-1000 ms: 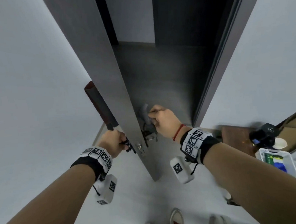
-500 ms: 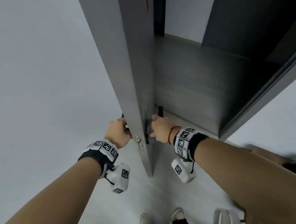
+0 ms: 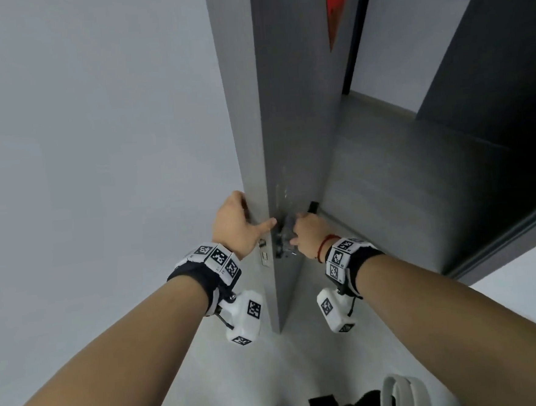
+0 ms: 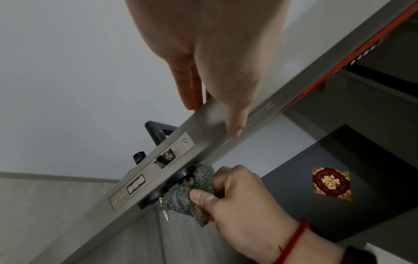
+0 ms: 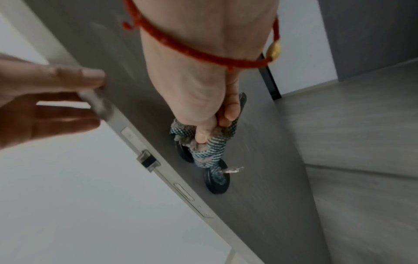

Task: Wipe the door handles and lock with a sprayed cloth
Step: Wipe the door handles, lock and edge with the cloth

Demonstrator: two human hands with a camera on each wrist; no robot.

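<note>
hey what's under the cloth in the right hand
The cloth gripped by the right hand covers the dark door handle; only its tip and round base show. A key sticks out below.

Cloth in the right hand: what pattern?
The cloth has a teal and white check; clearest in the left wrist view.

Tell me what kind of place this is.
Probably a home, at an interior doorway: a grey door with a lever handle, a red festive decoration on another door, and pale walls.

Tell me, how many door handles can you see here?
2. One dark handle sticks out on the left hand's side of the door; the other handle is under the cloth in the right hand, mostly hidden.
</note>
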